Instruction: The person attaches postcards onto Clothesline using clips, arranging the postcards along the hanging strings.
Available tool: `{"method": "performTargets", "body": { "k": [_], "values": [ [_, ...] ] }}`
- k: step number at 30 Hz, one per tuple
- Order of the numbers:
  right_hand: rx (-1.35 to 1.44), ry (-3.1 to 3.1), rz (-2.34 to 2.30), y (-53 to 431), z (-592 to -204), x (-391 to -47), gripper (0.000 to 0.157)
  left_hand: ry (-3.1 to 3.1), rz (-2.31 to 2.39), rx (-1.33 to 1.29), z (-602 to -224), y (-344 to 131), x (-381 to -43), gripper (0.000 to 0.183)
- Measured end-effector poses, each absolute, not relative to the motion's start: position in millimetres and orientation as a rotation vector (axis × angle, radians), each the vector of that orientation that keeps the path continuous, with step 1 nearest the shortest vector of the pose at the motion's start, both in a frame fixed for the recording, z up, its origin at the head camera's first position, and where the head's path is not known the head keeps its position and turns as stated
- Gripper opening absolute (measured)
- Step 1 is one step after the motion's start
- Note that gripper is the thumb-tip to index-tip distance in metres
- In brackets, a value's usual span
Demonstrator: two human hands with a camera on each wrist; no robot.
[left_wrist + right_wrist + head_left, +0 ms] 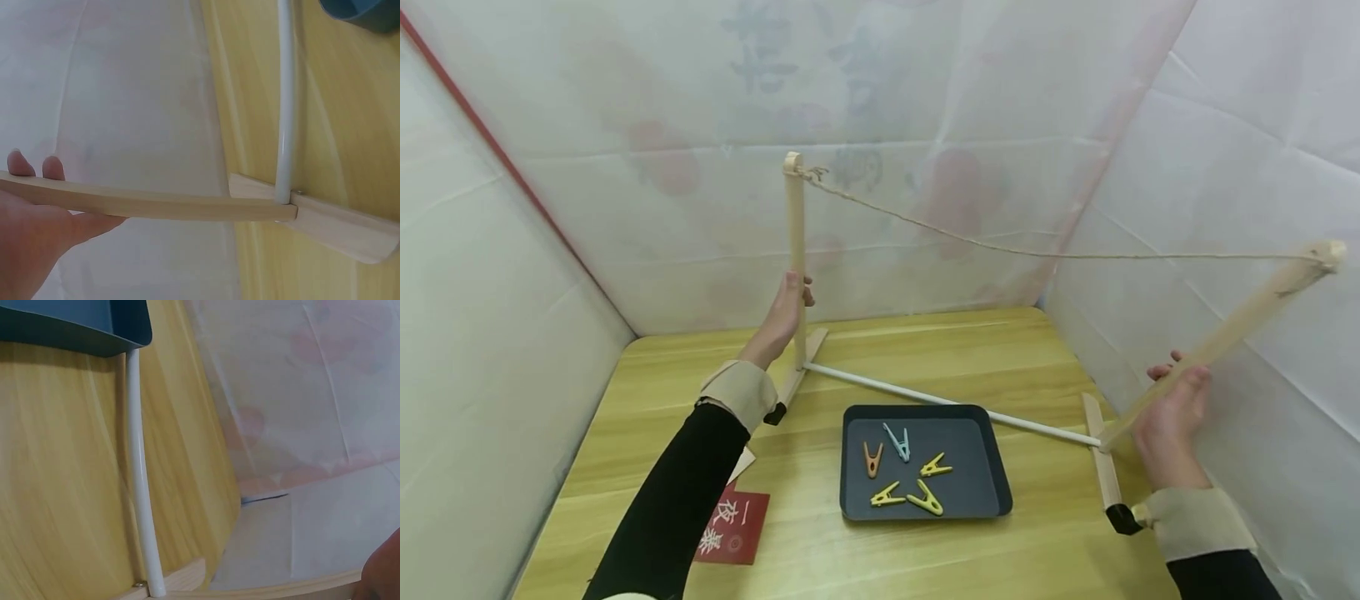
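A small wooden drying rack stands on the table, with a twine line [970,242] sagging between its two posts. My left hand [782,315] grips the left wooden post [795,221] about midway up, fingertips [53,167] showing past its far side. On the right, my right hand [1176,417] holds the right wooden post [1236,329] at its lower part; this post leans outward. A white rod [880,385] joins the two flat wooden feet, the left foot [344,228] and the right foot [1105,475]. Only part of the right hand shows in the right wrist view.
Between the posts lies a dark tray [925,414], its back edge overlapping the rod. It holds several clothespins: an orange one [872,461], a light blue one [898,444] and yellow ones [927,498]. A red card [741,529] lies near the left sleeve. White cloth walls surround the table.
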State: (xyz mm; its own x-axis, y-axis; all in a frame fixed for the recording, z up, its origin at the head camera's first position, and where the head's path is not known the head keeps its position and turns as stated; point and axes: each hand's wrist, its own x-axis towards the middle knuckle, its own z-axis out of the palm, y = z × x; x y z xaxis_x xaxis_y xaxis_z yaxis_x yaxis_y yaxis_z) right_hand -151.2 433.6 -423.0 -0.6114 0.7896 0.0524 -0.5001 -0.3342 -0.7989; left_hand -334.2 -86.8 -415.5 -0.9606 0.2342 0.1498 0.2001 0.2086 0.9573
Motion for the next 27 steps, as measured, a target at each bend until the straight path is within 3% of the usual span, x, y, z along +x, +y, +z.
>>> {"method": "performTargets", "body": {
  "k": [15,27],
  "values": [
    [-0.284,-1.079,2.029,418,-428,-198,0.041,2.460,1.938,0.366,-414,-127,-322,0.066],
    [-0.319,-1.179,2.095,405,-423,-227,0.042,2.463,1.954,0.298,-413,-151,-311,0.059]
  ]
}}
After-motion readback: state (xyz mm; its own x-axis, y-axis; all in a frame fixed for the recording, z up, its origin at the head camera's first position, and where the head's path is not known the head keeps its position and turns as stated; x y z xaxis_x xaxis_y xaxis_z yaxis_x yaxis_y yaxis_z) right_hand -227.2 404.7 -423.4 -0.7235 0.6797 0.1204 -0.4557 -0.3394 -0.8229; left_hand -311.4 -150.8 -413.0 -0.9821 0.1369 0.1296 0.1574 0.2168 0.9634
